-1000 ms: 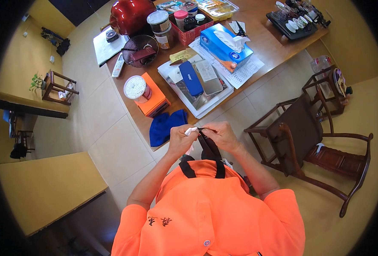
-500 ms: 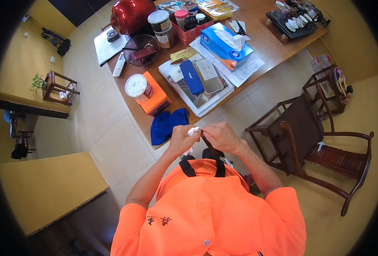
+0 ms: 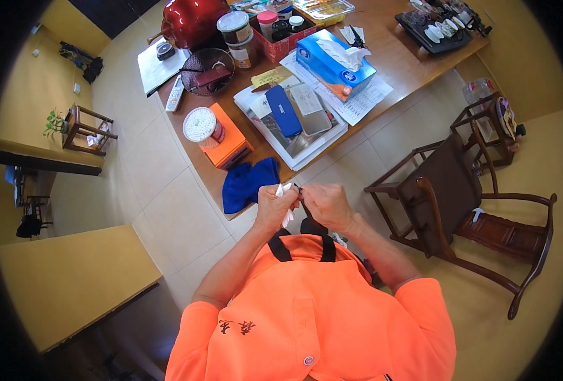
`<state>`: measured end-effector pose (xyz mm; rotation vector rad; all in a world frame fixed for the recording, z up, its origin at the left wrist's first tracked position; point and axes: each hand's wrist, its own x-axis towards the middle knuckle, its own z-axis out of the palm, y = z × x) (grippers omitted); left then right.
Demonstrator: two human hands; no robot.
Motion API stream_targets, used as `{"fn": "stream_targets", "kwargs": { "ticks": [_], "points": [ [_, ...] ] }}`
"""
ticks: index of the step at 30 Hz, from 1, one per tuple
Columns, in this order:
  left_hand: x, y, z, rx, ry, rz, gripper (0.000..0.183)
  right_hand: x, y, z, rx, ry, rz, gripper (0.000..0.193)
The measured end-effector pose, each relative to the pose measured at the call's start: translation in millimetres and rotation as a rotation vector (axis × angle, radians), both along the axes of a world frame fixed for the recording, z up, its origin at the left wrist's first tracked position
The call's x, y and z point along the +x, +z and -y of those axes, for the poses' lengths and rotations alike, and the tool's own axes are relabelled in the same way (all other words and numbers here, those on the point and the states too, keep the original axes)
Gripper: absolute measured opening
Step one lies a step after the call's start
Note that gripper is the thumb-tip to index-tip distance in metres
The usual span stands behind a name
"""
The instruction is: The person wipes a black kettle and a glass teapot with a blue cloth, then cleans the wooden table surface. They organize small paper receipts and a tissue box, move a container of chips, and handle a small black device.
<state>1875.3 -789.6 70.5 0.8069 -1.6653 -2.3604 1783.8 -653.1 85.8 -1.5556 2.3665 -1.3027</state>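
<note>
My left hand (image 3: 272, 208) is closed around a crumpled white tissue (image 3: 287, 219), which sticks out above and below the fingers. Close beside it, my right hand (image 3: 327, 206) is closed, its fingertips meeting the left ones. Between the two hands shows a small dark thing (image 3: 298, 190), too small and too covered to name. Just beyond my left hand, a blue cloth (image 3: 250, 184) lies rumpled on the corner of the wooden table (image 3: 323, 154).
An orange box (image 3: 230, 145) carries a round tub of cotton swabs (image 3: 201, 126). Papers with a blue case (image 3: 283, 112), a blue tissue box (image 3: 335, 63) and a wire basket (image 3: 207, 72) lie farther back. A wooden chair (image 3: 443, 190) stands at my right.
My hands remain close together. The tissue in my left hand now sticks out more, above and below the fingers. My right hand has shifted slightly and its fingers have curled in more.
</note>
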Motion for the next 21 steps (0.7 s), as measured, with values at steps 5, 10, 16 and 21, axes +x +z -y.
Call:
{"fn": "stream_targets", "kwargs": {
  "ticks": [5, 10, 16, 21],
  "points": [
    [2.9, -2.3, 5.0, 0.243, 0.208, 0.074, 0.018, -5.0, -1.7, -8.5, -0.17, -0.388, 0.414, 0.015],
    [19.7, -16.1, 16.5, 0.193, 0.157, 0.003, 0.017, -27.3, -14.0, -29.0, -0.379, -0.411, 0.982, 0.019],
    [32.7, -6.8, 15.9, 0.085, 0.15, -0.064, 0.015, -36.9, -30.7, -43.7, -0.689, -0.48, 1.266, 0.018],
    [46.3, -15.2, 26.4, 0.141, 0.193, -0.097, 0.016, -44.6, -25.3, -54.8, -0.805, -0.502, 1.256, 0.022]
  ]
}}
